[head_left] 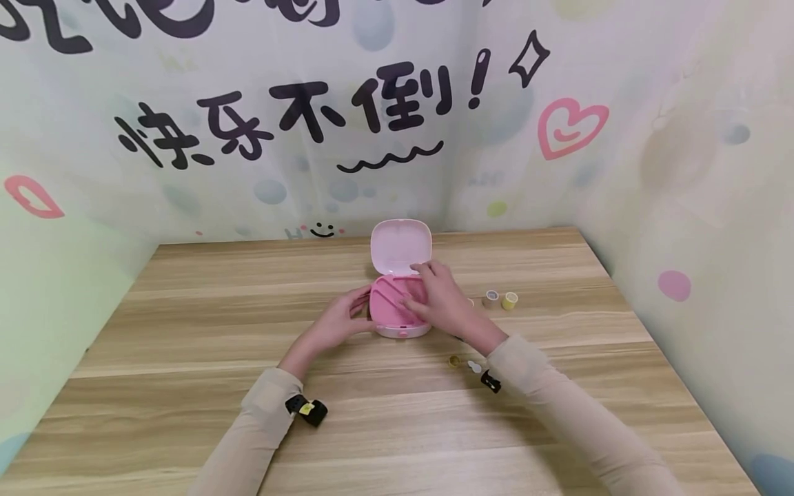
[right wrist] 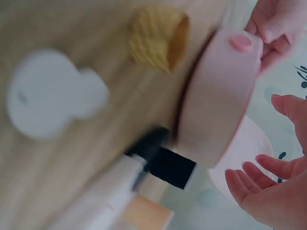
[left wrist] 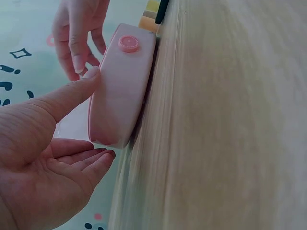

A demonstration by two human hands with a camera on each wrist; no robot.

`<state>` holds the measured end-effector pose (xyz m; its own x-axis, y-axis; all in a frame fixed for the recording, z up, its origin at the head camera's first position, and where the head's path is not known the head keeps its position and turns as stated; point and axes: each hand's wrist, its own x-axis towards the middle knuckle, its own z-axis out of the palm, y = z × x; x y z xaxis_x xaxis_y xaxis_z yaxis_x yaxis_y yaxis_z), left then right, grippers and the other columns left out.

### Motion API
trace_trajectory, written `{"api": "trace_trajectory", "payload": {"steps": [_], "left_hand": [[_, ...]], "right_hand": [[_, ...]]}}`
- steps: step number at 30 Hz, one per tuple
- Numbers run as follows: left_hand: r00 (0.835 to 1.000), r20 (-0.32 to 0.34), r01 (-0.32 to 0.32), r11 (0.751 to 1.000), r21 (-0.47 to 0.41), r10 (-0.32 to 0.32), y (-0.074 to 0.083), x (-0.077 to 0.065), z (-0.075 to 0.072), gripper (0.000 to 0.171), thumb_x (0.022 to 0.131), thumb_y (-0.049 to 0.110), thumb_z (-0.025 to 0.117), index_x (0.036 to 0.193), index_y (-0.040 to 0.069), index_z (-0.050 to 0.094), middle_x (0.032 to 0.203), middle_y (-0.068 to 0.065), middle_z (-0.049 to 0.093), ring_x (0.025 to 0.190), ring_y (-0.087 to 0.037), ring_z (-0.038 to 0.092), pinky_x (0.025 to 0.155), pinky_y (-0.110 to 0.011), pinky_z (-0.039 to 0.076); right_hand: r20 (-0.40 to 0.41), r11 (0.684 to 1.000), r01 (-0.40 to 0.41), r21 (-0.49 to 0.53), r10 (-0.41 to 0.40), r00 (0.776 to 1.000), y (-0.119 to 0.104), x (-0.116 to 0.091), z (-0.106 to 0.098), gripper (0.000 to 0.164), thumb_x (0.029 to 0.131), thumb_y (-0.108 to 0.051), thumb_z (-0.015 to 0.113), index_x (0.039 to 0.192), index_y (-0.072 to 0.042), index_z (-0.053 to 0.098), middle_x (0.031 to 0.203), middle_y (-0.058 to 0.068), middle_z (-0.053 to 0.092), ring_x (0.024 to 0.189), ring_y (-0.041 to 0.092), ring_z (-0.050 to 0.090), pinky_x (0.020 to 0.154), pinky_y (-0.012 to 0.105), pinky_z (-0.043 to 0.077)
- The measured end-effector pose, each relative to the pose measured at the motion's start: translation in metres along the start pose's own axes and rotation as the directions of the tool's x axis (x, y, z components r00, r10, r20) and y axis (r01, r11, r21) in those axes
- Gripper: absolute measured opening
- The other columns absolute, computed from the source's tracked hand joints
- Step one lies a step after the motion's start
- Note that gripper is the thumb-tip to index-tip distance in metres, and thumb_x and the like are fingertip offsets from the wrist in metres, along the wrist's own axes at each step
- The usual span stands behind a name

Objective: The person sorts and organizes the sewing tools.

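A pink case (head_left: 403,332) stands with its pale lid (head_left: 401,246) raised at the back; bright pink dividers (head_left: 387,303) show inside it. At its left side is my left hand (head_left: 335,320), thumb at the front corner and fingers along the side farther back. In the left wrist view that thumb meets the rim near the round pink button (left wrist: 128,44), while the other fingers lie fairly straight beside the case. Over the case's right half hovers my right hand (head_left: 443,300), fingers spread and loosely bent, holding nothing visible. It hides part of the compartments.
Small round containers, one grey (head_left: 491,298) and one yellow (head_left: 510,301), stand right of the case. Nearer lie a textured golden cup (right wrist: 158,38) and a white two-lobed piece (right wrist: 53,93). A black-ended tool with a white handle (right wrist: 96,201) lies by an orange piece (right wrist: 148,213).
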<state>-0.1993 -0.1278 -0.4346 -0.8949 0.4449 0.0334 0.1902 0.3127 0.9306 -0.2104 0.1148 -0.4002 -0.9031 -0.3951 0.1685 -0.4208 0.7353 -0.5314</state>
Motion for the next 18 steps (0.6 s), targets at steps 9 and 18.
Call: {"api": "trace_trajectory", "payload": {"steps": [9, 18], "left_hand": [[1.000, 0.006, 0.002, 1.000, 0.005, -0.002, 0.002, -0.001, -0.001, 0.082, 0.091, 0.000, 0.079, 0.156, -0.018, 0.032, 0.160, -0.037, 0.038, 0.150, -0.048, 0.039, 0.127, -0.050, 0.035], [1.000, 0.017, -0.025, 0.999, 0.037, 0.024, 0.004, -0.002, -0.001, 0.083, 0.091, 0.000, 0.079, 0.155, -0.019, 0.031, 0.160, -0.037, 0.036, 0.149, -0.049, 0.039, 0.126, -0.051, 0.035]], "right_hand": [[-0.013, 0.994, 0.027, -0.103, -0.028, 1.000, 0.004, -0.009, 0.016, 0.061, 0.093, -0.033, 0.082, 0.140, 0.000, 0.064, 0.149, 0.026, 0.051, 0.139, 0.043, 0.044, 0.119, 0.059, 0.043], [0.035, 0.991, 0.026, -0.132, -0.022, 0.999, 0.002, -0.009, 0.023, 0.065, 0.096, -0.037, 0.078, 0.144, 0.003, 0.061, 0.161, 0.028, 0.043, 0.152, 0.042, 0.038, 0.129, 0.053, 0.033]]}}
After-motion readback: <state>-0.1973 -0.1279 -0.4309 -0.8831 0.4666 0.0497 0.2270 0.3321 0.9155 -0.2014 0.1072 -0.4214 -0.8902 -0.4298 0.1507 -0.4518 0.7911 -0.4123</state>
